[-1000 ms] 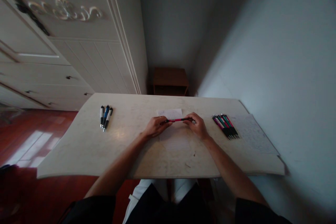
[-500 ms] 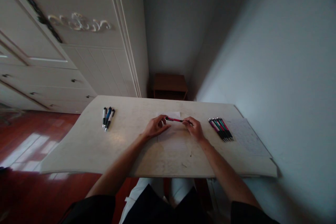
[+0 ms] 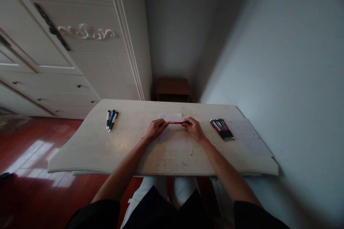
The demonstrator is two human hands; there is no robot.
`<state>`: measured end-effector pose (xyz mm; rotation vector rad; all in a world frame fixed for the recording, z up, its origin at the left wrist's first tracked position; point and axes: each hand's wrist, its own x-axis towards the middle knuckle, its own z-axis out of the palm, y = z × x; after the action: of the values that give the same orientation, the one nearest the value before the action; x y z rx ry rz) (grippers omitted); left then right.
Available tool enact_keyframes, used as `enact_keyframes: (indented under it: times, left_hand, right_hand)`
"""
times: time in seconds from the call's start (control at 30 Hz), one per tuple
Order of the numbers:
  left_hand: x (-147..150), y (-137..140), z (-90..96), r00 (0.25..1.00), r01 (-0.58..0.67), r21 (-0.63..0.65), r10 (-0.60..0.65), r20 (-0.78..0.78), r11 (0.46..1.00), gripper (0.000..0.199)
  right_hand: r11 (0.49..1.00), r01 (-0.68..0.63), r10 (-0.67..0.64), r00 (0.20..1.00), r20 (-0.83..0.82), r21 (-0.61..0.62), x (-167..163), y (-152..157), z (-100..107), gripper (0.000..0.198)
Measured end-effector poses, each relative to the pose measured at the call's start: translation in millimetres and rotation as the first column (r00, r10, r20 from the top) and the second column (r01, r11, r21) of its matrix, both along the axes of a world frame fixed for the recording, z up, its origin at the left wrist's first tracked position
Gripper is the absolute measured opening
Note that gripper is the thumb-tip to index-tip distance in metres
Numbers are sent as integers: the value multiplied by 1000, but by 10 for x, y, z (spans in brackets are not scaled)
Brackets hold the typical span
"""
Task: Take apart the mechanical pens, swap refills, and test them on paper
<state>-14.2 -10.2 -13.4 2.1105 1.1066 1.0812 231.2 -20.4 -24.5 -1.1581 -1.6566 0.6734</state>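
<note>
Between my two hands a pink and black pen (image 3: 176,122) lies level, above a sheet of white paper (image 3: 174,142) on the table. My left hand (image 3: 156,128) pinches its left end between thumb and fingers. The fingers of my right hand (image 3: 194,127) close on its dark right end. To the right, several pens (image 3: 222,130) in purple, green and pink with black grips lie side by side in a row. On the far left rests a group of 3 pens (image 3: 111,120), white and blue with dark parts.
The pale tabletop (image 3: 91,150) reaches close to the wall on the right. A written sheet of paper (image 3: 248,136) lies at its right side. White cabinets (image 3: 61,89) stand to the left, and a small brown stool-like piece (image 3: 173,85) is beyond the far edge.
My left fingers have closed in on the pen's left end, where they were looser before. The pen sits more level now. The camera view has shifted slightly.
</note>
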Motion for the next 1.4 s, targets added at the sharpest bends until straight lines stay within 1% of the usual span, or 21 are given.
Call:
enact_keyframes:
  times: [0.13, 0.23, 0.33, 0.43, 0.47, 0.6, 0.67, 0.77, 0.87, 0.97, 1.03, 1.2, 1.33, 1.4]
  left_hand:
    - [-7, -12, 7, 999, 2, -16, -2, -50, 1000, 53]
    - [-11, -11, 5, 999, -4, -71, 1, -46, 997, 55]
    - [-12, -4, 10, 1000, -21, -123, 22, 2, 992, 52]
    - [-6, 11, 8, 994, -50, -127, 62, 88, 991, 40]
    - [-2, 17, 3, 991, -56, -125, 71, 112, 991, 39]
    - [13, 55, -54, 981, -70, -118, 89, 171, 991, 54]
    - [16, 85, -95, 976, -88, -125, 111, 190, 988, 50]
    - [15, 131, -136, 972, -85, -188, 123, 199, 978, 37]
    - [10, 143, -117, 973, -79, -240, 127, 194, 968, 33]
    - [8, 108, -49, 982, -68, -246, 109, 156, 967, 33]
    - [10, 76, -4, 987, -59, -244, 93, 129, 968, 38]
    - [20, 46, 56, 993, -57, -176, 73, 91, 983, 47]
    - [29, 49, 57, 988, -95, -172, 114, 102, 981, 52]
    - [33, 46, 45, 983, -110, -205, 136, 121, 973, 47]
  right_hand:
    - [999, -42, 41, 999, -26, -33, -1, 19, -13, 28]
    - [997, -60, 59, 998, -16, -40, 2, 25, 3, 26]
    - [998, -55, 55, 998, 12, -35, 11, 33, 14, 25]
    - [999, -46, 47, 999, 27, -28, 20, 48, 3, 29]
    - [999, -45, 46, 999, 28, -29, 21, 52, -4, 32]
    - [998, -53, 55, 998, 34, -38, 22, 59, -31, 37]
    - [997, -59, 61, 997, 41, -39, 22, 59, -38, 38]
    - [997, -61, 63, 997, 49, -41, 24, 65, -43, 38]
    - [998, -57, 59, 997, 56, -37, 24, 78, -49, 35]
    - [998, -45, 47, 998, 49, -35, 17, 86, -56, 27]
    - [998, -45, 47, 998, 32, -45, 11, 86, -62, 24]
    - [996, -59, 60, 998, 19, -61, 8, 77, -61, 22]
    - [996, -64, 67, 996, 58, -56, 15, 73, -41, 25]
    - [997, -53, 57, 995, 85, -53, 16, 73, -35, 29]
